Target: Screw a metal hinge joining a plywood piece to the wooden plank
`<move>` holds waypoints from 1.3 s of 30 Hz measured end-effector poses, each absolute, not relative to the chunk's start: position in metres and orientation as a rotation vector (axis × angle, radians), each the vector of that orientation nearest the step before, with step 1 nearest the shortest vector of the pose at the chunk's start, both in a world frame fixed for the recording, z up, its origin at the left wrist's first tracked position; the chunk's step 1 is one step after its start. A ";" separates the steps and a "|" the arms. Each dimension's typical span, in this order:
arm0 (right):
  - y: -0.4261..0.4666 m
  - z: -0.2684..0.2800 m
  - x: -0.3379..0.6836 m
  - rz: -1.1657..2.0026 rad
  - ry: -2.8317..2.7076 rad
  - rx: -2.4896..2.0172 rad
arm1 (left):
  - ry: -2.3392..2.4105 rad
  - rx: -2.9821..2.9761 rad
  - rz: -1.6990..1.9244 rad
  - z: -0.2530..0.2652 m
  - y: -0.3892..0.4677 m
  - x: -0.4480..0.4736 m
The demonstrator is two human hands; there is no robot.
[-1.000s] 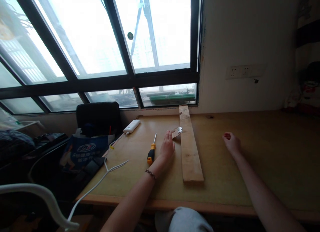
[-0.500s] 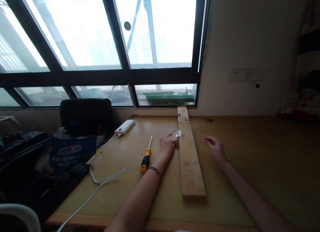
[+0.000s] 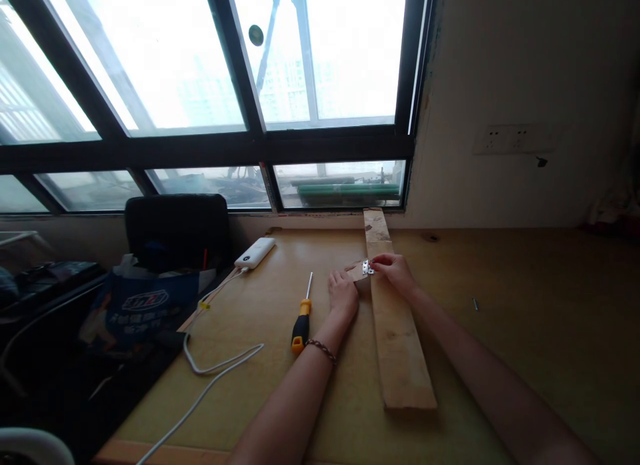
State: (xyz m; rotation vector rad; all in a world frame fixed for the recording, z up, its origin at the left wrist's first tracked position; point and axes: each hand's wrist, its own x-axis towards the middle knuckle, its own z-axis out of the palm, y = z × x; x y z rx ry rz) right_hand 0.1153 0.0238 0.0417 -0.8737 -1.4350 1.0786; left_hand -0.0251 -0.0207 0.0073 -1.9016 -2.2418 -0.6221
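A long wooden plank (image 3: 397, 345) lies on the desk and runs away from me to the window sill. A small metal hinge (image 3: 367, 267) sits at its left edge, joined to a small wooden piece (image 3: 356, 273). My left hand (image 3: 343, 295) rests flat against that small piece, just left of the plank. My right hand (image 3: 395, 273) reaches over the plank with its fingertips pinched at the hinge; whether they hold anything else is too small to tell. A screwdriver (image 3: 302, 318) with a yellow and black handle lies left of my left hand.
A small screw (image 3: 475, 304) lies on the desk (image 3: 525, 331) to the right. A white power bank (image 3: 255, 253) and its cable (image 3: 210, 368) lie at the left. A black chair (image 3: 177, 231) and a blue bag (image 3: 147, 305) stand beyond the desk's left edge.
My right hand has moved left from the bare desk, over the plank, to the hinge. My left hand stays by the small wooden piece. The view has shifted slightly.
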 end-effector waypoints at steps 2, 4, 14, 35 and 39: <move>0.024 0.040 0.117 1.061 -1.444 -0.898 | -2.275 -1.881 -0.649 0.007 -0.020 -0.025; 0.026 0.038 0.117 1.036 -1.451 -0.923 | -2.293 -1.866 -0.671 0.008 -0.020 -0.024; 0.033 0.031 0.112 0.919 -1.574 -1.048 | -2.305 -1.861 -0.710 0.008 -0.019 -0.025; 0.023 0.040 0.114 0.502 -1.961 -1.126 | -2.307 -1.879 -0.820 0.008 -0.020 -0.027; 0.021 0.041 0.113 0.451 -1.988 -1.149 | -2.305 -1.895 -0.816 0.007 -0.019 -0.027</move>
